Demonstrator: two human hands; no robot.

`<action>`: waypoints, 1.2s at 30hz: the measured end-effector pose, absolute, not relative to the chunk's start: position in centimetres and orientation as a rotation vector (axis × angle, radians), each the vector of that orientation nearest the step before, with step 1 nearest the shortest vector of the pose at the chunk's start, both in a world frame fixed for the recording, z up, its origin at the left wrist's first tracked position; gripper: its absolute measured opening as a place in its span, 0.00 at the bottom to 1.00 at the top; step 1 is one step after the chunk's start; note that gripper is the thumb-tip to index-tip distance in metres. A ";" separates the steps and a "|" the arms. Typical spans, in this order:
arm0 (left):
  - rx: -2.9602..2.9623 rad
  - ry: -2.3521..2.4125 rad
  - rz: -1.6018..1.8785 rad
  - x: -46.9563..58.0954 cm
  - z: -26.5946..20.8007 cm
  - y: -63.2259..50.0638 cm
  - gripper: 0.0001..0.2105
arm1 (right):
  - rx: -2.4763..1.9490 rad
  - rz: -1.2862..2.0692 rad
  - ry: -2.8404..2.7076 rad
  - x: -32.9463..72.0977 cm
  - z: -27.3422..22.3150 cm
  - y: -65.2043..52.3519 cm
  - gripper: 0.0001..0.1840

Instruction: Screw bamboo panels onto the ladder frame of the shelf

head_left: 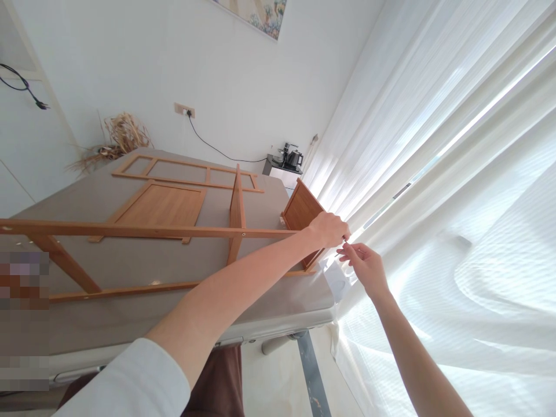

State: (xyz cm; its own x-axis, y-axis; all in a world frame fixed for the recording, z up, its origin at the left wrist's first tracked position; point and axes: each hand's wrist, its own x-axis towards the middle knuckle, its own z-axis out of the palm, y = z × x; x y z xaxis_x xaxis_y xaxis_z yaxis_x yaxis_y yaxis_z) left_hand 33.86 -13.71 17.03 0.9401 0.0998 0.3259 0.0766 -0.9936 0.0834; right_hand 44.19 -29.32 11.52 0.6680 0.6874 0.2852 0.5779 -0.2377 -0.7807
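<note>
A wooden shelf frame (191, 231) lies along the table, with a wooden crosswise panel (237, 202) standing in its middle and a wooden end panel (300, 209) at its right end. My left hand (328, 230) is closed at the far right end of the upper rail, hiding the corner there; what its fingers grip is not clear. Just beside it, my right hand (364, 267) pinches a thin dark rod (346, 240), too small to identify surely. The fingertips of both hands nearly meet beyond the frame's end.
On the grey table (208, 313) lie a flat wooden panel (160, 208) and a ladder-like wooden frame (178, 172). White curtains (434, 231) hang close on the right. A black kettle (295, 158) stands on a small cabinet behind. A blurred patch covers the left edge.
</note>
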 end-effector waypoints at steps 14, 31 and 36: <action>3.037 0.133 0.532 34.1 16.7 -13.6 0.15 | -2.136 -0.507 -1.365 44.5 11.0 -29.7 0.17; 3.042 0.094 0.512 34.0 16.8 -13.5 0.16 | -2.123 -1.262 -1.749 45.3 11.4 -29.8 0.15; 3.032 0.101 0.537 34.0 16.7 -13.6 0.16 | -2.151 -0.864 -1.572 45.1 11.4 -29.7 0.15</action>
